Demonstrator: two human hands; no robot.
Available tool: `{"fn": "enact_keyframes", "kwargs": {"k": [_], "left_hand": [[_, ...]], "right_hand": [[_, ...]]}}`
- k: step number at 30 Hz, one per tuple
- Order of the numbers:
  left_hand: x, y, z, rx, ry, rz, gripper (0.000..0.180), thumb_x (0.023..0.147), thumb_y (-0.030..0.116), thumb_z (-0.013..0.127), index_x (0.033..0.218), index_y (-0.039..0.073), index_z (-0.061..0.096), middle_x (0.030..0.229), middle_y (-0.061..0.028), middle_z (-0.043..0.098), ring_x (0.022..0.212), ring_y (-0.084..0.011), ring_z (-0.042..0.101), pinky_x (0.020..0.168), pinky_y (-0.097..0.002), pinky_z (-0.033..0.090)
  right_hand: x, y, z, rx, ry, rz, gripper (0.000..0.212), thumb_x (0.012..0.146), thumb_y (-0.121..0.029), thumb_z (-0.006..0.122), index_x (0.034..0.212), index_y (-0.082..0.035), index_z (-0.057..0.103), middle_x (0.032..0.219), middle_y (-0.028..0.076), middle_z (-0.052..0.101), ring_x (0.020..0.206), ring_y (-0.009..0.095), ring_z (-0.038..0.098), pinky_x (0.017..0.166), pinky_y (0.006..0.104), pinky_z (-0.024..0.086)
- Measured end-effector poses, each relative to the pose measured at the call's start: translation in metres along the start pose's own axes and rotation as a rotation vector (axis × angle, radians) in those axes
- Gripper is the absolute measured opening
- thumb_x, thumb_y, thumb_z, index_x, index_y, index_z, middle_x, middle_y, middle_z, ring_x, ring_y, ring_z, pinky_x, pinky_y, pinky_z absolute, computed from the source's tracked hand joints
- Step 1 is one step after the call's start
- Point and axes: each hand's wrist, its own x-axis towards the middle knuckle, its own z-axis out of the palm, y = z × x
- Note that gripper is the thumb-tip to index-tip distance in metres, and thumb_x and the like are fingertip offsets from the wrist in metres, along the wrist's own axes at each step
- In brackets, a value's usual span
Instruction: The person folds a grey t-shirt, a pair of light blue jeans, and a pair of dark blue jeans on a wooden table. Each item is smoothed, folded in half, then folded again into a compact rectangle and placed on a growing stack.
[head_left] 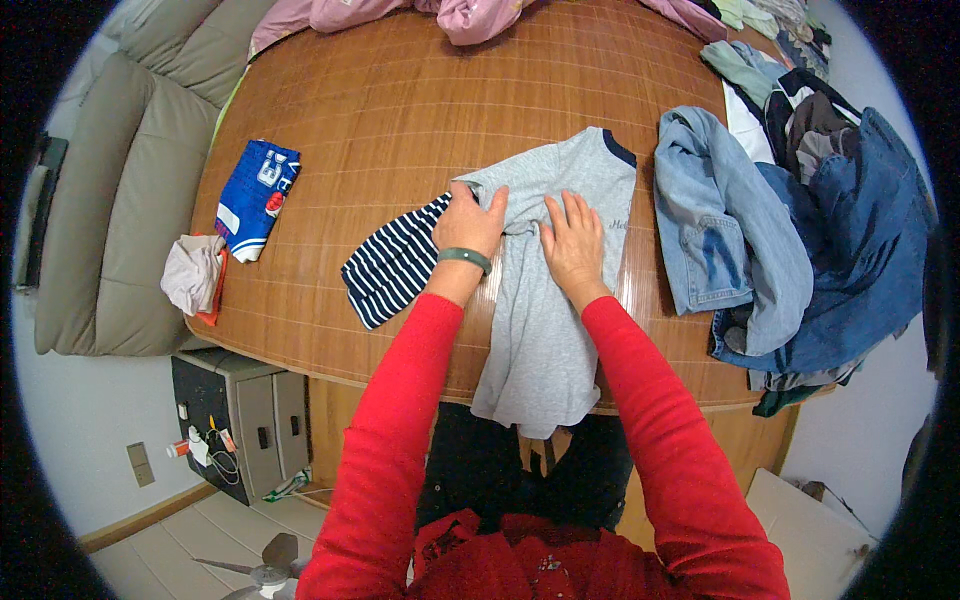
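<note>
Though creased, soft grey knit shirt beneath right hand, fingers flat, apart, and left hand, grip unclear.

grey sofa, left; cabinet, lower left; fan, bottom edge

Head cam, L one of two fisheyes worn side by side, is riding on the wearer's head and facing steeply down, w/ red sleeves coming in from the bottom edge and dark trousers showing low ctr. It's looking from fairly close above the bamboo mat, w/ L hand and R hand falling approx mid-pic and pink bedding marking the top edge. Wide lens is taking in grey padded upholstery far L and dark-blue jeans far R, bowing the mat's near edge and leaving corners black.
</note>
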Motion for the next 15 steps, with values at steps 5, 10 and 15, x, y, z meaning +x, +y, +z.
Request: {"fn": "enact_keyframes", "kwargs": {"k": [5, 10, 15], "left_hand": [[0.025, -0.009, -0.003, 0.229, 0.01, 0.081, 0.016, 0.085, 0.016, 0.048, 0.093, 0.005, 0.055, 0.074, -0.0222, 0.065, 0.072, -0.0409, 0.065, 0.063, -0.0515, 0.05], [0.03, -0.083, -0.049, 0.207, 0.202, 0.109, 0.027, 0.086, 0.026, 0.053, 0.1, 0.003, 0.059, 0.09, -0.0223, 0.065, 0.088, -0.0392, 0.061, 0.074, -0.0505, 0.048], [-0.013, -0.139, -0.089, 0.302, 0.074, -0.127, 0.055, 0.081, 0.048, 0.062, 0.114, 0.005, 0.06, 0.115, -0.016, 0.056, 0.116, -0.0346, 0.045, 0.096, -0.0512, 0.035]], "right_hand": [[0.0, 0.0, -0.001, 0.01, -0.022, -0.004, 0.043, 0.088, -0.024, 0.057, 0.128, -0.01, 0.051, 0.134, 0.015, 0.045, 0.127, 0.031, 0.039, 0.105, 0.0475, 0.029], [0.0, 0.002, 0.001, 0.001, 0.005, -0.006, 0.043, 0.085, -0.027, 0.059, 0.125, -0.011, 0.054, 0.132, 0.014, 0.048, 0.125, 0.03, 0.04, 0.104, 0.0474, 0.029], [0.0, 0.001, 0.0, 0.003, 0.023, -0.02, 0.043, 0.084, -0.025, 0.059, 0.124, -0.01, 0.054, 0.131, 0.014, 0.048, 0.125, 0.03, 0.041, 0.103, 0.047, 0.031]]}}
